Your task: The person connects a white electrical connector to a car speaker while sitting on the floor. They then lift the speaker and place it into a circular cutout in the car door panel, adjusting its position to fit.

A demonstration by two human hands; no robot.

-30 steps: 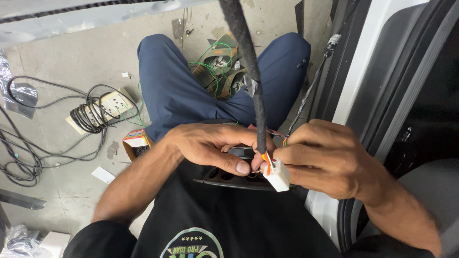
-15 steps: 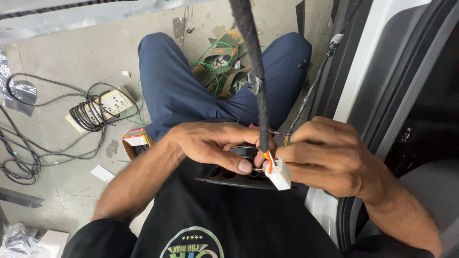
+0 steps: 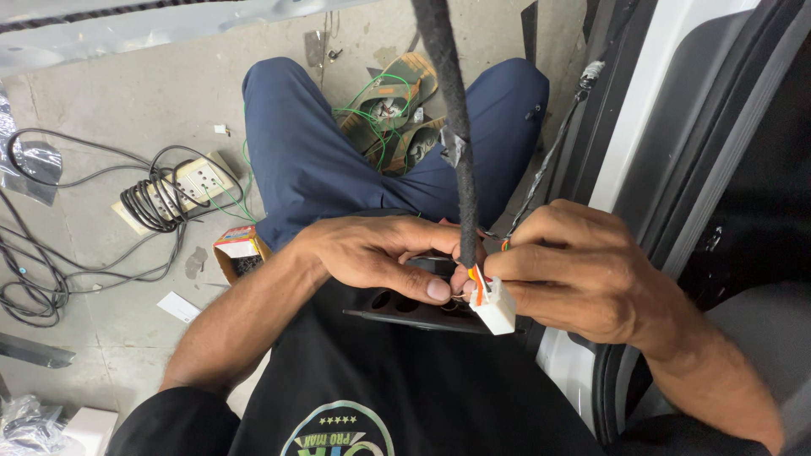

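beside the car door frame [image 3: 642, 110], a black taped wire bundle [image 3: 452, 127] hangs into the lap, where the right hand [image 3: 583, 270] pinches its white connector [image 3: 495, 306] and left hand [image 3: 372, 252] fingertips grip the orange wires [image 3: 477, 283], likely seating them, needing fine, steady pushing.

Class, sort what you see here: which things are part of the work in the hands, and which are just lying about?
In hand:
left hand
right hand
white connector
coloured wires
black cable
black panel

Lying about:
power strip
small box
sandals
floor cables
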